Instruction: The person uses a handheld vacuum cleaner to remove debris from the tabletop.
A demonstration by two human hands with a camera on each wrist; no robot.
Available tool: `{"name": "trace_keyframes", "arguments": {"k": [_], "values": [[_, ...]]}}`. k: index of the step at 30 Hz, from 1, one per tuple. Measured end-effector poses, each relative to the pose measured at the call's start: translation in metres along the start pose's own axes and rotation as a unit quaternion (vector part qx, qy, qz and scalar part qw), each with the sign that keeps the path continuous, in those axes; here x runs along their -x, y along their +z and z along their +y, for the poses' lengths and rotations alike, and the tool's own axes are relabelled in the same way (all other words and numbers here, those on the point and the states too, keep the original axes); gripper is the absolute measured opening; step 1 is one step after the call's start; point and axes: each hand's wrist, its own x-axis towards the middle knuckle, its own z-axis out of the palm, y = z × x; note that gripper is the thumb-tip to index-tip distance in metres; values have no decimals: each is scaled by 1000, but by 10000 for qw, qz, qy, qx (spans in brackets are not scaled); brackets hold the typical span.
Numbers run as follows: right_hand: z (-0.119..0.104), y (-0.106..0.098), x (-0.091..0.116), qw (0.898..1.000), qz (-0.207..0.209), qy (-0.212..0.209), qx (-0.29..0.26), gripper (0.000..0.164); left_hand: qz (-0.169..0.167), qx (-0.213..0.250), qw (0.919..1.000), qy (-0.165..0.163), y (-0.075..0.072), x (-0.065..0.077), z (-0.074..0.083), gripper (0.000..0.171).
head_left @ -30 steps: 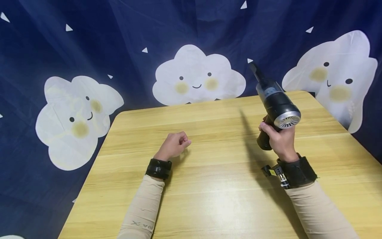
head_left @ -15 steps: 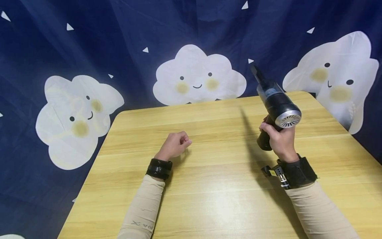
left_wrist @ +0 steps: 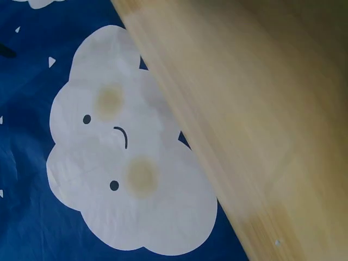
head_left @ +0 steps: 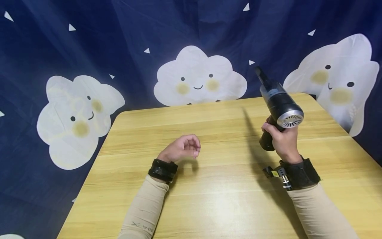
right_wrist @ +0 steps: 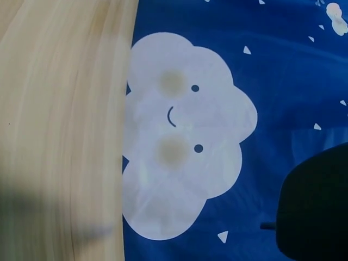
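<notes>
In the head view my right hand (head_left: pixel 284 141) grips the handle of a black handheld vacuum (head_left: pixel 283 104) above the right side of the table. Its narrow nozzle points away toward the curtain, and the silver vented end faces me. A clear section sits between nozzle and body. My left hand (head_left: pixel 182 148) hovers over the middle of the table, fingers loosely bent and holding nothing. In the right wrist view a dark rounded shape (right_wrist: pixel 315 206) fills the lower right corner; which part of the vacuum it is, if any, I cannot tell. The left wrist view shows no hand.
Both arms are over a light wooden table (head_left: pixel 209 179) with rounded far corners. Behind it hangs a dark blue curtain (head_left: pixel 131 20) printed with smiling white clouds (head_left: pixel 194 68). Black bands with small cameras (head_left: pixel 270 172) sit on the wrists.
My left hand has moved slightly right and toward me, and its fingers have loosened from a tighter curl. My right hand and the vacuum have shifted slightly right, with the nozzle a little lower.
</notes>
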Motion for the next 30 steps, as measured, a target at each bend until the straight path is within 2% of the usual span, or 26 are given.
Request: {"name": "trace_keyframes", "arguments": {"k": [2, 5, 7, 9, 10, 12, 14, 15, 16, 17, 20, 21, 22, 24, 26, 30], "values": [[-1, -1, -1, 10000, -36, 27, -13, 34, -769, 116, 9970, 9, -2, 2, 1, 41], [-1, -3, -3, 9999, -88, 61, 33, 31, -1776, 192, 9839, 107, -3, 2, 1, 80], [-1, -4, -4, 9999, -88, 78, 96, 30, -2079, 199, 9777, 211, -1, 0, 1, 103], [-1, -4, -6, 9997, -61, 119, 221, 29, -1998, 51, 9790, 410, 2, -3, 2, 112], [0, -3, -7, 9995, -42, 153, 273, 29, -1813, -37, 9822, 497, 3, -6, 2, 114], [1, -2, -9, 9990, -6, 254, 366, 30, -1207, -288, 9903, 618, 6, -10, 4, 113], [2, -1, -10, 9976, 16, 409, 563, 30, -271, -849, 9944, 563, 9, -14, 7, 103], [3, -2, -10, 9969, -2, 473, 634, 30, 298, -1220, 9909, 478, 10, -16, 8, 95], [4, -2, -11, 9958, -18, 538, 739, 30, 888, -1546, 9834, 327, 11, -18, 9, 84], [5, -2, -12, 9943, -45, 583, 893, 29, 1446, -1849, 9719, 154, 11, -20, 10, 72], [8, -4, -15, 9873, -161, 643, 1446, 28, 2828, -2652, 9214, -277, 8, -23, 9, 35], [9, -5, -16, 9849, -184, 634, 1600, 30, 3163, -2813, 9055, -294, 6, -24, 9, 25], [10, -5, -18, 9817, -191, 633, 1784, 31, 3414, -2912, 8932, -269, 4, -24, 9, 19], [12, -6, -20, 9739, -173, 654, 2168, 35, 3716, -3179, 8722, -118, 1, -25, 10, 14], [15, -6, -21, 9643, -122, 699, 2552, 42, 3823, -3385, 8598, 22, -1, -25, 10, 13], [20, -8, -23, 9379, -191, 639, 3403, 52, 3679, -3835, 8470, 112, -2, -26, 7, 13]]}}
